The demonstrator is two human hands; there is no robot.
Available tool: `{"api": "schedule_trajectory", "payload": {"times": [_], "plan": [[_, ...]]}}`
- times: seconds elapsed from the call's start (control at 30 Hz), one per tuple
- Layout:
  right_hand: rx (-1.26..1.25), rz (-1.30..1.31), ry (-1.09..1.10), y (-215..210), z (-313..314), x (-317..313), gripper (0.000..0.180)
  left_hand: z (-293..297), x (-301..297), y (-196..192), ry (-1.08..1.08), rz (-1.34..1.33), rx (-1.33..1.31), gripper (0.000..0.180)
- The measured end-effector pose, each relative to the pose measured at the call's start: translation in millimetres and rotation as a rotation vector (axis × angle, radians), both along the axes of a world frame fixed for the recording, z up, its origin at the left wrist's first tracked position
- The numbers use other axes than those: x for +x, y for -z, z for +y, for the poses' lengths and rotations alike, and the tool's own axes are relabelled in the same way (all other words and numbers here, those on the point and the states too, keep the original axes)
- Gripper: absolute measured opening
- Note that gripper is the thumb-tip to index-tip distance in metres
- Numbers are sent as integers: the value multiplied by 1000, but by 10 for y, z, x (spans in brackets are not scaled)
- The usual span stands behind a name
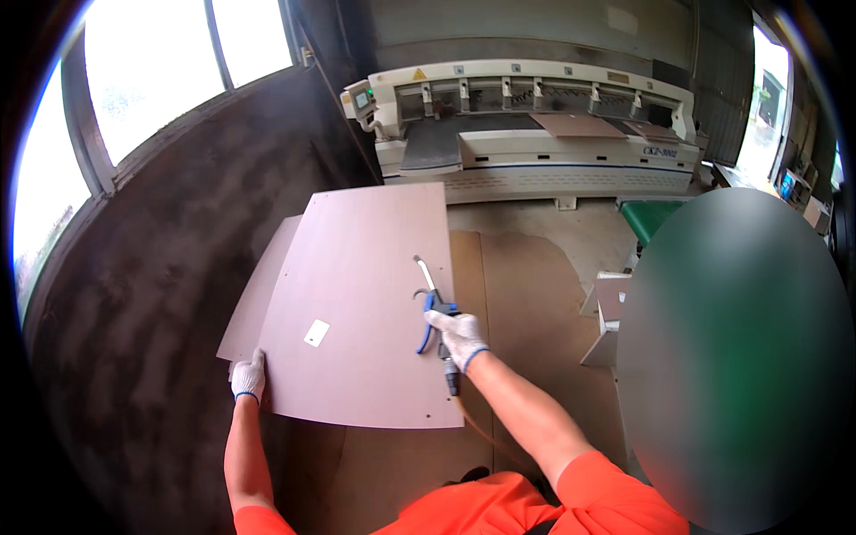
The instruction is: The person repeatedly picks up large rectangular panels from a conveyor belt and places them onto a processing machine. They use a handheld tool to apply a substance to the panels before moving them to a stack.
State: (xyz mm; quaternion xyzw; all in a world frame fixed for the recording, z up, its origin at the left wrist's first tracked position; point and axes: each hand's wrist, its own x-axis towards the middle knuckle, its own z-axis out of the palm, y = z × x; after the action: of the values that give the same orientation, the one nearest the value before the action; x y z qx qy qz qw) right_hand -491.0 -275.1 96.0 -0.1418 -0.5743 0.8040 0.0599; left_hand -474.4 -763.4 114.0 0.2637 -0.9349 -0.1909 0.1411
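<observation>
my right hand (458, 335) clamps air gun (436, 301) over panel (357, 259) | left hand (249, 377) at its edge, can't tell fingers | I'd sweep low

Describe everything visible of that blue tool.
The blue tool is gun-shaped, blue and black, apparently plastic, with a slim silvery nozzle, a dark hook and a curved blue lever. The gloved right hand grips it above the pinkish panel, nozzle pointing away from the wearer; whether its tip touches is unclear. Below the grip, a dark coupling joins a thin brownish hose.
</observation>
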Motion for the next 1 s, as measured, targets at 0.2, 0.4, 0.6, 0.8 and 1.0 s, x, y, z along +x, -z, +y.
{"api": "schedule_trajectory", "payload": {"times": [0.2, 0.4, 0.6, 0.8, 1.0], "plan": [[245, -223, -156, 154, -467, -479, 34, 918, -44, -32, 313, 36, -302, 46], [-125, -265, -447, 133, -19, 166, 24, 1070, 27, 515, 442, 429, -150, 27], [-273, -247, -323, 564, 1426, 1217, 25, 1072, -357, 699, 425, 338, -166, 29], [182, -405, -96, 980, 2681, 2937, 21, 3283, -121, 383, 780, 433, 273, 25], [378, -535, -48, 519, 3122, 4584, 42, 6522, 575, 710, 1390, -158, 777, 23]]}}
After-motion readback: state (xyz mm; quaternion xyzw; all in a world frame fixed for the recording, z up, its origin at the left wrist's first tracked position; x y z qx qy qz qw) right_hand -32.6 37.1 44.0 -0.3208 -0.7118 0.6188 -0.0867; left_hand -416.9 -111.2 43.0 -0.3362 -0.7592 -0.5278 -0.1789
